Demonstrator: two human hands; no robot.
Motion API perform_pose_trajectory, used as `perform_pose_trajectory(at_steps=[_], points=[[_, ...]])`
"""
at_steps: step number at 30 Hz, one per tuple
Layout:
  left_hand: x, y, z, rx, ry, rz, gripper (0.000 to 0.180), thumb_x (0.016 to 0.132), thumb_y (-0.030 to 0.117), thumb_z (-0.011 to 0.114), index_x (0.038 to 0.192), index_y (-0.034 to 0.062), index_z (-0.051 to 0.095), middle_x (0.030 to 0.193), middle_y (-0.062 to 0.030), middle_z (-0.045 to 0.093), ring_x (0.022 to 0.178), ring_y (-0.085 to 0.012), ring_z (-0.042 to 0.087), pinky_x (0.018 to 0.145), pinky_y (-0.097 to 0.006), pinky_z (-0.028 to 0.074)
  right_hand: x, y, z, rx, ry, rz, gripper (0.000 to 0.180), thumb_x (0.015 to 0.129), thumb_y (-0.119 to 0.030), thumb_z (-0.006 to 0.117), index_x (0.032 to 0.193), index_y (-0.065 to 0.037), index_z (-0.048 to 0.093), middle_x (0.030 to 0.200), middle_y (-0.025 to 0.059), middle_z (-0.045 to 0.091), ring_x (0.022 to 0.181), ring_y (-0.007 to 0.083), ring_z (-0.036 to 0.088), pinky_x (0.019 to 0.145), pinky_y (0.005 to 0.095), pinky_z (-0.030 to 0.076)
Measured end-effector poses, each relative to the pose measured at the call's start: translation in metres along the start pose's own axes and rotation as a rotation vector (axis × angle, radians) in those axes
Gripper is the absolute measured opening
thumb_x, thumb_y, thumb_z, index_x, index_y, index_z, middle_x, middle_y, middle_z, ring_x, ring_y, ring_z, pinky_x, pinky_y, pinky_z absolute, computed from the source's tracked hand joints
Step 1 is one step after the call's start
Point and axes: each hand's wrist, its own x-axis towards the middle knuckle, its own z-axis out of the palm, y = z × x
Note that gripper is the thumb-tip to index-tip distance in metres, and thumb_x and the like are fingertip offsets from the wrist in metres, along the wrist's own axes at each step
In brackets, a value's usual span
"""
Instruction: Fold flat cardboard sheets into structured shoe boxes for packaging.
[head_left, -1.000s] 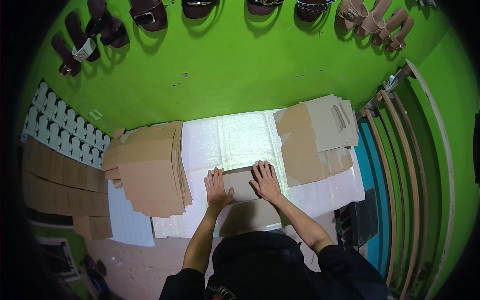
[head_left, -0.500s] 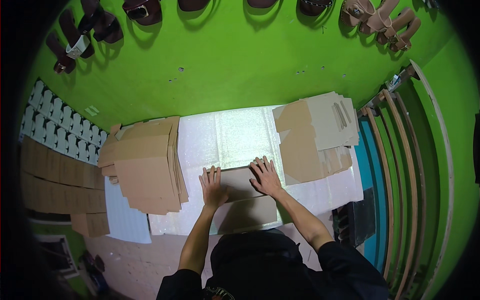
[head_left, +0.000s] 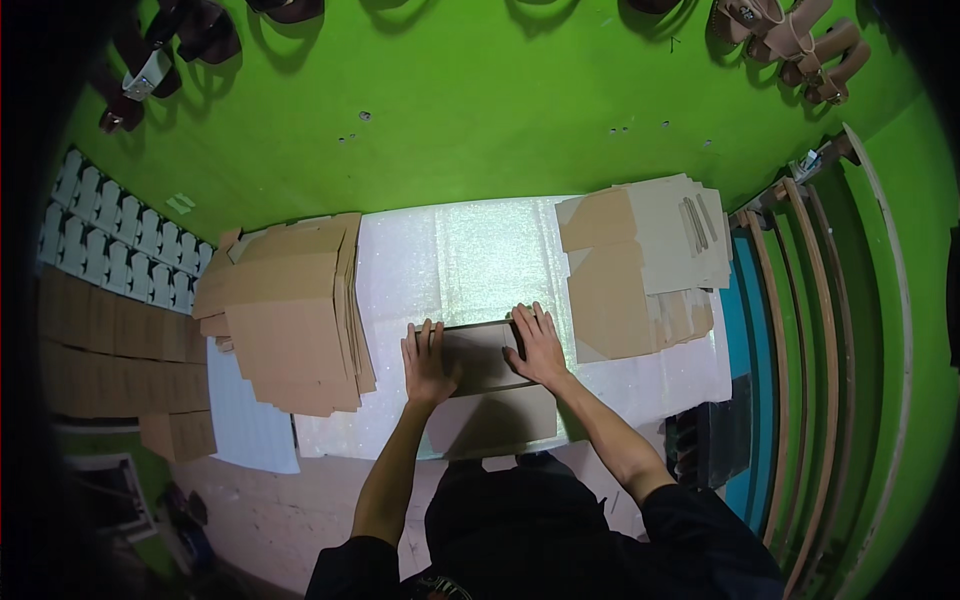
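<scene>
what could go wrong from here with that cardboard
The left hand and right hand sit at opposite ends of the grey-brown folded cardboard piece, so uneven pressure might skew its folds. The flat grey-brown panel nearer the body lies by the white table's front edge; a bump might bend it. The uneven brown cardboard stack could slide if knocked.

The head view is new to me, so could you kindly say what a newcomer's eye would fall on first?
Probably the vivid green wall, with sandals along the picture's top. Below, on the shiny white table, the left hand and right hand rest on a brown cardboard piece, between cardboard stacks at left and right.
</scene>
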Motion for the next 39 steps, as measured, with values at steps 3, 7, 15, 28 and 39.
perform_pose_trajectory(at_steps=[3, 7, 15, 28, 39], points=[[0.001, 0.005, -0.003, 0.004, -0.004, -0.008, 0.091, 0.082, 0.033, 0.075, 0.157, 0.0107, 0.029, 0.161, -0.0146, 0.025, 0.152, -0.0428, 0.011, 0.122, -0.060, 0.013, -0.001, 0.003, 0.002, 0.006, 0.010, 0.004, 0.081, 0.085, -0.032, 0.070, 0.152, -0.002, 0.035, 0.156, 0.0176, 0.036, 0.147, 0.0448, 0.025, 0.121, 0.0555, 0.022], [0.001, 0.003, -0.001, 0.010, -0.001, 0.001, 0.092, 0.081, 0.032, 0.075, 0.158, 0.0118, 0.028, 0.161, -0.0156, 0.026, 0.152, -0.0431, 0.011, 0.122, -0.059, 0.013, 0.000, 0.004, 0.004, -0.020, 0.016, -0.004, 0.081, 0.086, -0.032, 0.069, 0.152, -0.002, 0.034, 0.157, 0.0173, 0.035, 0.148, 0.0438, 0.024, 0.122, 0.0552, 0.020], [-0.002, -0.004, -0.002, 0.003, 0.015, 0.040, 0.091, 0.084, 0.034, 0.070, 0.160, 0.0121, 0.024, 0.164, -0.0167, 0.022, 0.152, -0.0448, 0.013, 0.122, -0.060, 0.012, -0.005, 0.003, -0.013, -0.058, -0.072, -0.025, 0.081, 0.090, -0.035, 0.066, 0.155, -0.005, 0.030, 0.162, 0.0170, 0.027, 0.150, 0.0439, 0.019, 0.123, 0.0555, 0.017], [-0.081, -0.080, 0.002, -0.408, 0.090, -0.252, 0.085, 0.096, 0.039, 0.061, 0.158, -0.0030, 0.019, 0.164, -0.0242, 0.020, 0.152, -0.0380, 0.019, 0.124, -0.046, 0.016, -0.079, 0.033, -0.029, 0.317, 0.010, 0.339, 0.098, 0.095, -0.051, 0.062, 0.157, 0.006, 0.013, 0.163, 0.0295, 0.016, 0.153, 0.0416, 0.013, 0.125, 0.0467, 0.016], [-0.055, -0.025, 0.014, -0.341, 0.022, -0.194, 0.089, 0.096, 0.043, 0.059, 0.161, 0.0041, 0.012, 0.165, -0.0255, 0.015, 0.153, -0.0425, 0.015, 0.121, -0.059, 0.014, -0.048, 0.009, -0.010, 0.277, 0.072, 0.246, 0.099, 0.094, -0.050, 0.063, 0.158, 0.004, 0.011, 0.164, 0.0299, 0.011, 0.151, 0.0472, 0.014, 0.124, 0.0490, 0.017]])
